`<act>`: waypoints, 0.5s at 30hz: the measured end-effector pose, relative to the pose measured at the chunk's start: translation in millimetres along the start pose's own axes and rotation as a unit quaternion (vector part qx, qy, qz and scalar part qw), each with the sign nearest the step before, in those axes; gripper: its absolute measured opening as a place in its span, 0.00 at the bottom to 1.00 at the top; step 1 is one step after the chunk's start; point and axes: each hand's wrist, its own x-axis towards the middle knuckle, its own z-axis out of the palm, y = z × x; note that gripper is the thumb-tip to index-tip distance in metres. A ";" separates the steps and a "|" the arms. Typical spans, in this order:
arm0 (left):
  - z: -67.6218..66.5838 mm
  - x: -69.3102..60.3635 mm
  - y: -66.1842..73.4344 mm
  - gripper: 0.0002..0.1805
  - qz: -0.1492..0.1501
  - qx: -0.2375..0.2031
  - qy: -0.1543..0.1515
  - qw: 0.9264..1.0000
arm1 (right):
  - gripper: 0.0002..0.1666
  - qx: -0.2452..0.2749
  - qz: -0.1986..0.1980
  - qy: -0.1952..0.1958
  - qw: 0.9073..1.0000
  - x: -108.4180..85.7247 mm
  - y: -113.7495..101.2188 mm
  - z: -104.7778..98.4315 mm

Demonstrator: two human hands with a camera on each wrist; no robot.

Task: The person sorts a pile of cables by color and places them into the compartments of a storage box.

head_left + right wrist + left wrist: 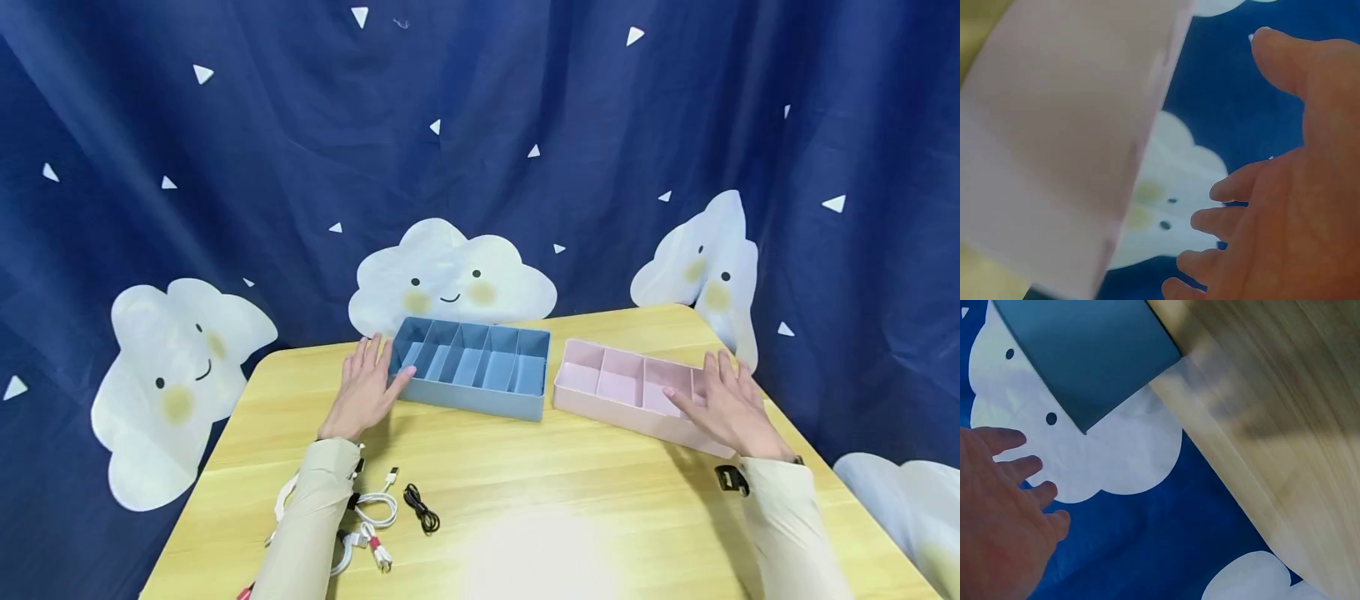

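I see left hand point(362, 400) spread wide, empty; blue divided box point(468, 396) on counter point(510, 467) just beside, at hand's 3 o'clock. Next, pink divided box point(626, 417), at 9 o'clock of right hand point(733, 415), also wide, empty, covering box's end in my head view.

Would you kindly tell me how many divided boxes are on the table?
2: the blue box, near the left hand, and the pink box, its right end partly hidden by the right hand. No others show.
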 end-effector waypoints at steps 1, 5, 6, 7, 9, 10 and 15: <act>1.0 1.4 -1.3 0.47 0.002 0.003 -0.003 1.000 | 0.66 0.001 0.003 -0.001 1.000 -1.1 3.0 0.9; 6.1 7.4 -5.0 0.48 0.012 0.010 -0.014 1.000 | 0.68 -0.002 0.017 -0.007 1.000 -6.2 15.3 5.1; 7.5 9.1 -5.4 0.48 0.014 0.010 -0.015 1.000 | 0.69 -0.003 0.019 -0.008 1.000 -7.1 18.3 6.3; 8.9 10.9 -5.9 0.49 0.014 0.010 -0.016 1.000 | 0.69 -0.006 0.020 -0.006 1.000 -7.9 21.2 7.5; 12.0 14.1 -7.4 0.50 0.015 0.012 -0.018 1.000 | 0.70 -0.008 0.021 -0.006 1.000 -9.8 26.6 9.6; 13.2 15.5 -8.0 0.50 0.014 0.011 -0.020 1.000 | 0.70 -0.010 0.018 -0.002 1.000 -10.4 28.9 10.7; 20.3 21.2 -12.9 0.51 0.014 0.022 -0.023 0.999 | 0.70 -0.009 0.006 -0.006 1.000 -14.2 37.0 15.7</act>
